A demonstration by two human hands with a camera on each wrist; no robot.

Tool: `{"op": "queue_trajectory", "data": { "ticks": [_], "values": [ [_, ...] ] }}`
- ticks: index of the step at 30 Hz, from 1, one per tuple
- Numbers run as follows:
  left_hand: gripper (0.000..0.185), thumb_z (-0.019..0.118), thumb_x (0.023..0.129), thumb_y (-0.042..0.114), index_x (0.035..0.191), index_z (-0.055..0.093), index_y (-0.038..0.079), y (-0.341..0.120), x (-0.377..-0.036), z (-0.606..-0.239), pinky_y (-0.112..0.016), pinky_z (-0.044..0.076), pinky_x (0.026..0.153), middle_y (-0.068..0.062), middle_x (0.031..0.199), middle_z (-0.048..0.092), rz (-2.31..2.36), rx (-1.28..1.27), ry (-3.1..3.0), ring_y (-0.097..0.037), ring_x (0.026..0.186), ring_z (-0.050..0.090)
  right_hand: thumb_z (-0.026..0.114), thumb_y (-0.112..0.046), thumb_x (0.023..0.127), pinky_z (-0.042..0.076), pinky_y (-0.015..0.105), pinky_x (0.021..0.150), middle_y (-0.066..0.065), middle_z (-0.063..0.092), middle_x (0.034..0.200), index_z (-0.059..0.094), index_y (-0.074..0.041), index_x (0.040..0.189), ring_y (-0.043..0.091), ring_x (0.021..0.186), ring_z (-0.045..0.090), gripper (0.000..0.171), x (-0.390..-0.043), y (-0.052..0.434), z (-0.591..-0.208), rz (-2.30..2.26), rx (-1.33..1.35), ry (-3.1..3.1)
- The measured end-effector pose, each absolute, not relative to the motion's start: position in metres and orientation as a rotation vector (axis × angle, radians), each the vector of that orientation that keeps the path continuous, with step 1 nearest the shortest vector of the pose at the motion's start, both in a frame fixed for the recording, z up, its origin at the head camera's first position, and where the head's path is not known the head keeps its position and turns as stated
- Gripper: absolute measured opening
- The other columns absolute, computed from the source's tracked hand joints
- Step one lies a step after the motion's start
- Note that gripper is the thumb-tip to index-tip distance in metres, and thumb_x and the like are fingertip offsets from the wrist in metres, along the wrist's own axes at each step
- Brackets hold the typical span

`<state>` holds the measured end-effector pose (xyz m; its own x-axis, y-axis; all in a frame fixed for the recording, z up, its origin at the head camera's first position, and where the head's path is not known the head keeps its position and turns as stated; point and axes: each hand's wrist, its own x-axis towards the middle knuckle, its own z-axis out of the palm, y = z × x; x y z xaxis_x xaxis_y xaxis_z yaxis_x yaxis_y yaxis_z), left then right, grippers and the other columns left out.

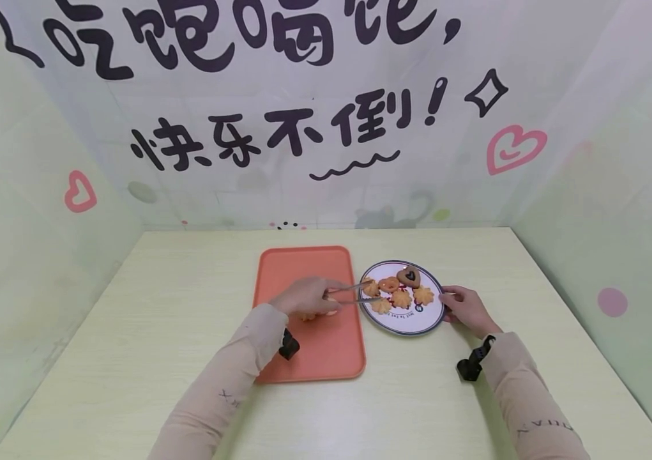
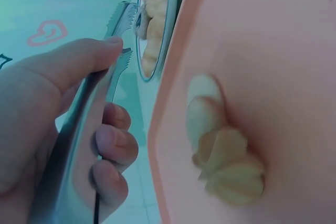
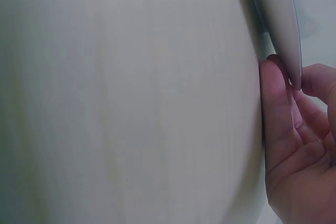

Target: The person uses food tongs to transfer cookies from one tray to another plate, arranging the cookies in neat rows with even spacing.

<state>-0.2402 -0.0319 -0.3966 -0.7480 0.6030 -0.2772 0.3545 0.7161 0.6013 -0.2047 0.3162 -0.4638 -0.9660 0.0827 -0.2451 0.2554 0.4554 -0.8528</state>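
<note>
My left hand [image 1: 303, 297] holds metal tongs [image 1: 354, 300] above the coral tray [image 1: 314, 354], its thumb along one arm in the left wrist view. The tong tips stand apart over the left side of a white plate [image 1: 403, 324], on either side of a flower-shaped cookie [image 1: 370, 287]; whether they touch it I cannot tell. Other cookies on the plate include a brown heart-shaped cookie [image 1: 409, 276] and a ring-like cookie [image 1: 388, 285]. My right hand [image 1: 467, 310] pinches the plate's right rim, thumb and fingers on opposite faces in the right wrist view.
Under my left hand, several cookies [image 2: 231, 174] lie on the tray, mostly hidden in the head view. The plate stands close beside the tray's right edge on a pale wooden table [image 1: 188, 287]. Printed walls [image 1: 303, 198] enclose the back and sides.
</note>
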Motion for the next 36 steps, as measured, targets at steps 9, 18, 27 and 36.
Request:
{"op": "queue_trajectory", "data": {
  "ticks": [9, 18, 27, 36],
  "values": [
    [0.048, 0.061, 0.083, 0.034, 0.129, 0.047, 0.031, -0.067, -0.251, -0.389, -0.025, 0.023, 0.045, 0.004, 0.05, 0.033, 0.654, 0.864, 2.607, -0.011, 0.045, 0.027, 0.046, -0.019, 0.093, 0.049, 0.025, 0.06, 0.022, 0.052, 0.1, 0.036, 0.008, 0.13, 0.012, 0.069, 0.055, 0.047, -0.202, 0.315, -0.461, -1.516, 0.297, 2.536],
    [0.048, 0.06, 0.084, 0.034, 0.129, 0.046, 0.032, -0.113, -0.248, -0.387, -0.025, 0.024, 0.046, 0.003, 0.051, 0.033, 0.736, 0.861, 2.629, -0.011, 0.046, 0.027, 0.048, -0.025, 0.092, 0.049, 0.025, 0.06, 0.021, 0.052, 0.097, 0.037, 0.009, 0.128, 0.014, 0.069, 0.055, 0.051, -0.2, 0.314, -0.458, -1.537, 0.278, 2.523],
    [0.048, 0.063, 0.083, 0.029, 0.129, 0.049, 0.024, -0.153, -0.224, -0.404, -0.023, 0.03, 0.046, 0.004, 0.056, 0.041, 0.812, 0.832, 2.591, -0.008, 0.047, 0.034, 0.045, -0.019, 0.094, 0.049, 0.025, 0.06, 0.022, 0.051, 0.101, 0.035, 0.008, 0.13, 0.011, 0.069, 0.055, 0.047, -0.203, 0.313, -0.458, -1.494, 0.313, 2.526],
    [0.049, 0.062, 0.082, 0.031, 0.129, 0.049, 0.021, -0.163, -0.206, -0.427, -0.021, 0.03, 0.048, 0.005, 0.056, 0.041, 0.807, 0.881, 2.582, -0.005, 0.048, 0.033, 0.044, -0.019, 0.093, 0.049, 0.025, 0.061, 0.024, 0.05, 0.103, 0.035, 0.009, 0.13, 0.012, 0.071, 0.055, 0.047, -0.202, 0.313, -0.459, -1.493, 0.299, 2.53]
  ]
}}
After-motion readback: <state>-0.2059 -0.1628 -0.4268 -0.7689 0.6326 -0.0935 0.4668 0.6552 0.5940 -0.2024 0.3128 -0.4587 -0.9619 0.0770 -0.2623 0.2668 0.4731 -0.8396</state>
